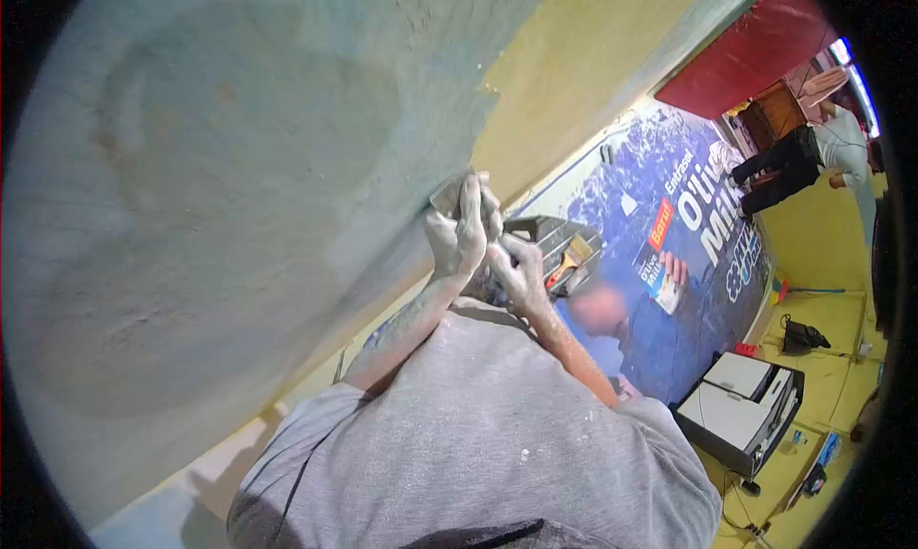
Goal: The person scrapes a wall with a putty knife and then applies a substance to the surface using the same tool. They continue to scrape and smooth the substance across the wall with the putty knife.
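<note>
Clearly plastering, from the head view: left hand (459, 231) flattened over a small putty blade (448, 195), fingers (470, 205) stretched out and pressing it against the grey-skimmed wall (210, 214); right hand (518, 274) just below, fingers curled, contents impossible to tell (too blurred). Beyond, a paintbrush (570, 262) resting on a step frame (547, 235), a printed banner (688, 243), another person (813, 157) well apart. Risks, as judged: tilted blade gouging wet skim; dusty fingers slipping, dropping the blade.
</note>
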A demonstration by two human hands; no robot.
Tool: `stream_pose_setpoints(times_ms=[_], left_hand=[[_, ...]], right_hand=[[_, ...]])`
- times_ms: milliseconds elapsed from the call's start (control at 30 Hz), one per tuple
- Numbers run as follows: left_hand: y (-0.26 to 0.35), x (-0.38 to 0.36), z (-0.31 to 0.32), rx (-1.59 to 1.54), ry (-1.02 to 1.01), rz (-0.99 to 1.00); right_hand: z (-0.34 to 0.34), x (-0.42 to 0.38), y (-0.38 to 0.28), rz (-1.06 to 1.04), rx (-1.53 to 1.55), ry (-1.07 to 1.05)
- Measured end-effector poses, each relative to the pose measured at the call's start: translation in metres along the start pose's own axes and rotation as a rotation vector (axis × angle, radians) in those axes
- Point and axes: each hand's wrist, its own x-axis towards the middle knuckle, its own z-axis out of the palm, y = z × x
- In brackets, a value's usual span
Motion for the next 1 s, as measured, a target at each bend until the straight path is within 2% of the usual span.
stream_pose_setpoints(times_ms=[133,267,300,400,500,633,733,767,900,1000], left_hand=[[-0.005,-0.001,-0.005,0.039,-0.007,0.005],[0.000,-0.003,-0.001,-0.012,0.034,-0.087],[-0.007,-0.004,-0.004,-0.014,0.021,-0.079],[-0.014,0.000,-0.008,-0.032,-0.028,-0.013],[-0.007,-0.002,-0.003,-0.086,0.013,-0.079],[-0.015,0.002,-0.012,-0.056,-0.025,-0.077],[-0.014,-0.004,-0.010,-0.095,0.020,-0.136],[-0.014,-0.003,-0.008,-0.081,0.028,-0.137],[-0.031,0.005,-0.022,-0.018,-0.037,-0.065],[-0.029,0.001,-0.017,-0.023,0.005,-0.077]], right_hand=[[0.003,-0.002,-0.010,0.005,-0.011,0.021],[0.002,-0.007,0.001,0.072,0.013,-0.002],[0.006,-0.010,0.014,0.088,-0.005,0.006],[0.000,-0.007,-0.006,0.044,-0.021,0.020],[-0.006,-0.011,-0.020,0.105,-0.051,0.023],[0.000,-0.012,-0.003,0.012,-0.096,0.043],[-0.002,-0.018,-0.006,0.074,-0.061,0.036],[-0.003,-0.016,-0.009,0.105,-0.062,0.039],[0.006,-0.011,0.013,0.019,-0.089,0.045],[0.001,-0.016,0.013,0.060,-0.093,0.035]])
